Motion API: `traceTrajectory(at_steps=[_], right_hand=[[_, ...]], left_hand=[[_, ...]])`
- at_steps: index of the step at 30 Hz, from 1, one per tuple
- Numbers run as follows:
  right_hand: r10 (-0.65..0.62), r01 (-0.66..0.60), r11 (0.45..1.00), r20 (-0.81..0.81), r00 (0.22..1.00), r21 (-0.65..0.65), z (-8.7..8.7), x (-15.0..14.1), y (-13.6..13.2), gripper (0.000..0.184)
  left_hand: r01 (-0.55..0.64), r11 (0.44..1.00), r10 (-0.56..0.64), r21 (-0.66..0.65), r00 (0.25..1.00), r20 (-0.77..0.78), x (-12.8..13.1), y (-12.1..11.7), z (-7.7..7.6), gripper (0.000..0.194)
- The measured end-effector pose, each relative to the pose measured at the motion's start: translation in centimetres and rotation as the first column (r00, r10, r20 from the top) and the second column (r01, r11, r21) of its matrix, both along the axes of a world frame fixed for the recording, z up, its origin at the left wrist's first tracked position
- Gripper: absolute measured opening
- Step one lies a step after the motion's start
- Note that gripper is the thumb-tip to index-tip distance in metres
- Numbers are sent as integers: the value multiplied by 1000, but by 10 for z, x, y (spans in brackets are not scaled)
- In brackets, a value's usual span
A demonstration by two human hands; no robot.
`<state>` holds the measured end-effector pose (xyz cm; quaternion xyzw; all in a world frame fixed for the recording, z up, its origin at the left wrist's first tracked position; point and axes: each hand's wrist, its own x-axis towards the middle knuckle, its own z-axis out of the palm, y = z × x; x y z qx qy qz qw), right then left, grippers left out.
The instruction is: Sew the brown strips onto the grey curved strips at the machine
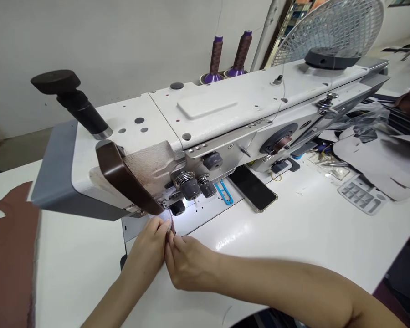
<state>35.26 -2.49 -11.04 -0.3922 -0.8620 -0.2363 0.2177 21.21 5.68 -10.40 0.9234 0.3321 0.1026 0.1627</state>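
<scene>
Left hand (pixel 150 243) and right hand (pixel 190 264): fingers (pixel 163 226) pinched on small grey-and-brown fabric piece (pixel 170 217).
It extends forward, left hand foremost; long axis unclear.

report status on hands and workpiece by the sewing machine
Left hand, right hand: both gripping small piece. Piece below sewing machine head. Phone lies apart; needle not visible.

Head-worn view — forward and down across a sewing machine (pixel 218 102).
The camera looks from above the wearer's forearms (pixel 276 280), which enter nearest the lens along the bottom edge and lower right; left hand (pixel 154 241) and right hand (pixel 189 264) show at close range, left of centre. The machine's long body crosses mid-frame aslant — wall (pixel 123 41) and fan (pixel 348 23) lie farther off.
</scene>
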Motion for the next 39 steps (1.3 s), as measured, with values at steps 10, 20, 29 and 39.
traceTrajectory(at_steps=[10,20,29,39], right_hand=[[-53,59,968,30,998,-243,-3,7,17,34],[-134,134,991,-82,988,-5,-2,2,5,34],[-189,172,978,-167,968,-116,3,12,-2,39],[-103,102,945,13,995,-310,-11,12,10,44]], left_hand=[[146,847,-111,511,989,-98,9,15,8,32],[192,704,-226,683,973,-41,15,11,13,20],[198,765,-225,613,974,-34,14,8,12,25],[186,745,-222,640,975,-25,10,10,6,29]])
